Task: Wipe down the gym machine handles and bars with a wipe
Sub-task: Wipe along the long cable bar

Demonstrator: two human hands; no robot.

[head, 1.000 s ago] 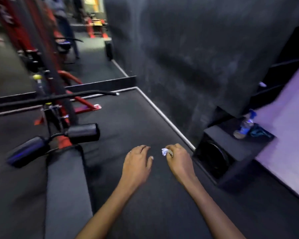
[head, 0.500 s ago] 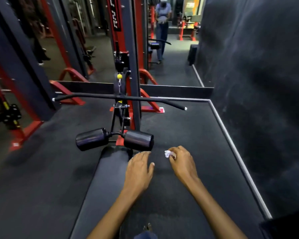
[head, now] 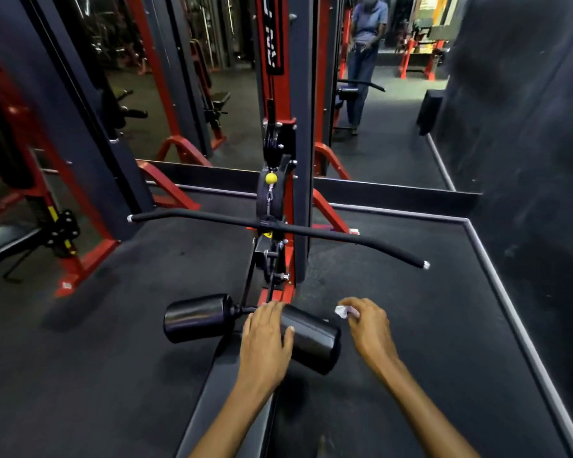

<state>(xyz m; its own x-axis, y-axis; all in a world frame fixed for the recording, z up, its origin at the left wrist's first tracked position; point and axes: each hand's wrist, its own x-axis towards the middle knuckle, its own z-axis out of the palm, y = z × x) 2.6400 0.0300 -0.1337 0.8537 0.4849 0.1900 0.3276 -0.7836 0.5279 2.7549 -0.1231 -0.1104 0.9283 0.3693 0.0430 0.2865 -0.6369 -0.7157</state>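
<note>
So the wipe (head: 344,311) is a little scrunched-up white wad pinched in the right hand (head: 368,328), fingers curled tight around it, hovering just to the right of the right thigh roller pad (head: 315,338) and not touching any metal or padding. The left hand (head: 267,338) is lying flat on top of that same roller pad, fingers straight and relaxed, holding nothing. The other roller pad (head: 197,317) sits just left of it, with the seat pad (head: 225,385) running back toward the person. Above and further out hangs the long black lat pulldown bar (head: 278,228), clipped to the cable under a yellow stopper ball (head: 270,177) on the red and black upright (head: 286,94). Looks to me like wiping hasn't started, it's the lining-up step. Next move probably calls for bringing the wipe onto the pad or reaching up for the bar and wrapping the wipe round it. Someone's standing way in the back (head: 366,54).
</note>
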